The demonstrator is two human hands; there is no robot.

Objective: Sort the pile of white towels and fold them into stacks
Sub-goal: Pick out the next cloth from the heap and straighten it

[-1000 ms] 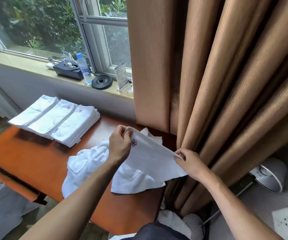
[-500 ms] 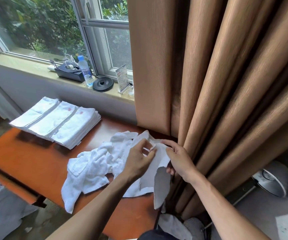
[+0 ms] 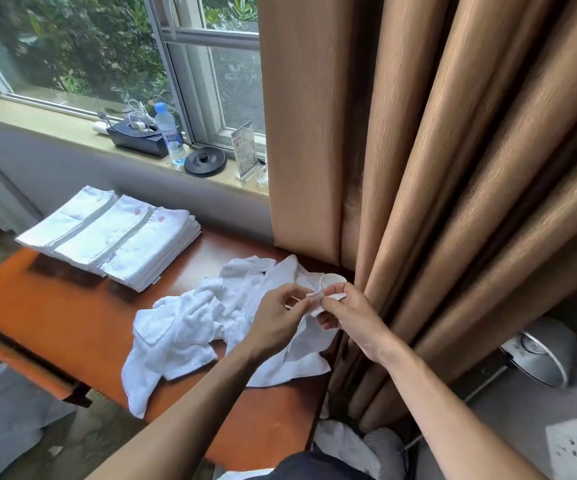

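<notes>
Pinching one thin white towel [image 3: 309, 341] between them, the left hand [image 3: 280, 317] and the right hand [image 3: 352, 320] met above the right end of the table [image 3: 55, 317]. We saw the fingers of each hand curled onto the cloth where the two touched. A small loop of it stood up above the fingers, and the rest hung down toward the tabletop.

Just left of the hands and under the hanging cloth lay the loose pile [image 3: 183, 327] of crumpled white towels. One corner of it drooped over the near edge of the table. We could not count the towels in it, perhaps three or four.

To the right, the table's edge sat tight against the brown curtain [image 3: 453, 168], so the right hand had little room on that side. To the left, bare orange tabletop ran from the pile to the far corner and the near edge.

At the back left we counted three folded stacks [image 3: 113, 237], side by side and touching, well apart from the pile.

On the window sill [image 3: 72, 129] behind them we counted one water bottle [image 3: 169, 133], one black box [image 3: 138, 136] with white cables in it, one round black kettle base [image 3: 205, 161] and one upright card [image 3: 243, 147].

On the floor to the right stood one silver lamp [image 3: 539, 351] and one white socket [image 3: 571, 448].
</notes>
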